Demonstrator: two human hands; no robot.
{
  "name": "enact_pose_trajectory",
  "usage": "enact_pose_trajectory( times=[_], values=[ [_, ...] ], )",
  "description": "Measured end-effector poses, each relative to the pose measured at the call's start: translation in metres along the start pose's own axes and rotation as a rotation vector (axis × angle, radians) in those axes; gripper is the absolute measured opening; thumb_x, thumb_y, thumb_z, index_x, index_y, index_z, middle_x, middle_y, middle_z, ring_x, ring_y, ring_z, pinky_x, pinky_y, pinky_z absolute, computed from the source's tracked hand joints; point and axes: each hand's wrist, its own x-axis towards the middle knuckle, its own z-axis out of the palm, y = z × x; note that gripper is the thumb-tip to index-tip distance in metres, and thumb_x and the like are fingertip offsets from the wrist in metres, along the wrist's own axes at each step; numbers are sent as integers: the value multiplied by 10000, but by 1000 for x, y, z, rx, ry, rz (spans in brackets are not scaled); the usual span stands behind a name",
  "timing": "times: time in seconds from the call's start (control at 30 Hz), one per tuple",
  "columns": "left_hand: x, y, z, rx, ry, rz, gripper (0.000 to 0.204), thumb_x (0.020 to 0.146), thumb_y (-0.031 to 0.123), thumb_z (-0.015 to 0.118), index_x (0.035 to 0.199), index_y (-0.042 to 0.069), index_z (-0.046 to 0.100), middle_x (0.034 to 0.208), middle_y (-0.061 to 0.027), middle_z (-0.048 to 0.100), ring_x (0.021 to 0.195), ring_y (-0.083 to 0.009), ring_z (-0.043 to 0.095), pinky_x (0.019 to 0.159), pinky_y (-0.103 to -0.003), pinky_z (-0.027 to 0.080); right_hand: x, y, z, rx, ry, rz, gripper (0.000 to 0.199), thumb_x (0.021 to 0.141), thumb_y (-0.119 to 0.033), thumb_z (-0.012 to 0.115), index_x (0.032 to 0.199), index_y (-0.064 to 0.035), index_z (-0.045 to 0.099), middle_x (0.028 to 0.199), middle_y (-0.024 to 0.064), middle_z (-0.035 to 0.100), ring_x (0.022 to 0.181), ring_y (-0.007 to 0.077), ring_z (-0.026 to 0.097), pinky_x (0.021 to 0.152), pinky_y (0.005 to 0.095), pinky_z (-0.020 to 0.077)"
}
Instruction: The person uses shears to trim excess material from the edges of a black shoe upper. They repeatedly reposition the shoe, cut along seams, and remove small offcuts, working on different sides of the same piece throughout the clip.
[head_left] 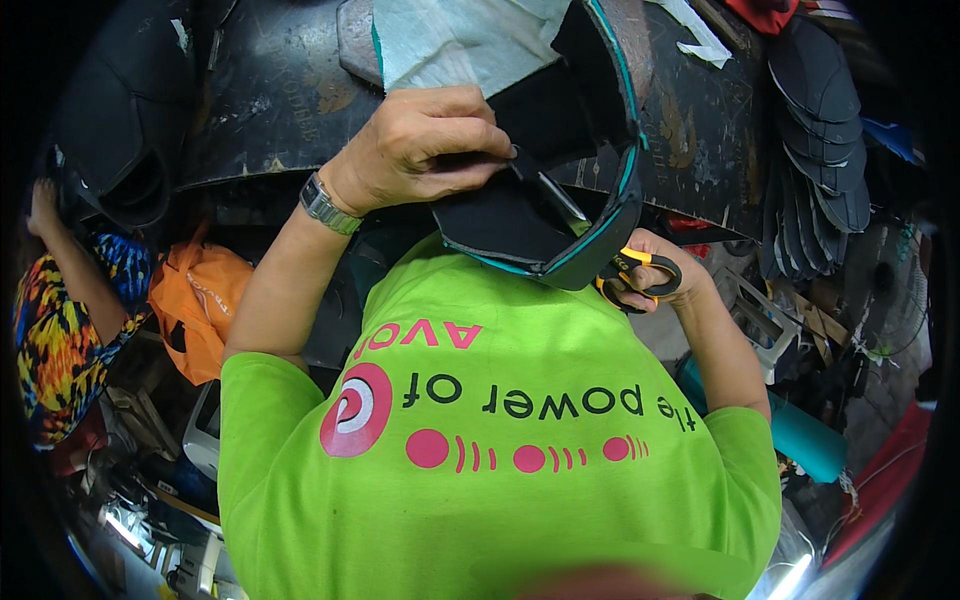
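A black padded piece [535,110] with teal edges, like a part of a bag, is folded in front of my chest at the near edge of the worktable. My left hand [425,145] is closed in a pinch on its inner black flap, fingertips at the flap's edge. Held by its yellow-and-black handles, a pair of scissors [563,203] is in my right hand [692,283]. The blades lie inside the fold, pointing up and left toward my left fingertips. Whether they touch the material, I cannot tell.
A dark worktable [270,110] bears a pale fabric sheet [460,50]. Curved black panels [820,120] overlap at the right. A black bag-like item [120,110], an orange bag [200,300] and another person's arm [85,275] are at left. A teal roll [805,435] lies low right.
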Motion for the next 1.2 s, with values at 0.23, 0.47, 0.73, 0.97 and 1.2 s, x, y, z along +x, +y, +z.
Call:
enact_pose_trajectory(
  times=[0.23,0.47,0.73,0.97,1.2],
  values=[
    [-4,7,-4,-56,-29,-196,200,770,-8,709,960,43,667,906,-70,577,742,-198,597,649,-282,478,-9,-7,0,0,-120,13,663,801,-509,782,1059,82,625,612,89,617,466,122,568,427,226,431],
    [-4,5,-4,-81,-13,-163,172,753,9,715,923,21,693,875,-43,532,736,-137,532,631,-254,426,7,-10,-4,-37,-162,-1,703,839,-572,714,1048,94,632,633,97,628,467,126,577,435,222,448],
    [-9,10,-9,-134,-80,-207,137,707,26,739,839,43,709,795,-40,507,725,-179,550,641,-287,441,7,-8,-3,46,-145,-17,710,836,-561,720,1066,103,622,631,99,621,457,120,562,422,222,424],
    [-12,10,-4,-149,-58,-204,177,663,13,763,838,35,748,753,-29,496,666,-148,526,581,-269,406,4,-8,-1,53,-114,6,604,845,-508,748,1028,56,636,622,82,619,454,106,557,427,218,419],
    [-15,10,0,-161,-20,-232,155,683,7,764,834,28,734,773,-32,510,662,-138,524,573,-254,398,7,-9,2,57,-95,11,540,853,-454,762,1028,41,637,620,78,619,446,107,556,440,210,416]
  ],
)
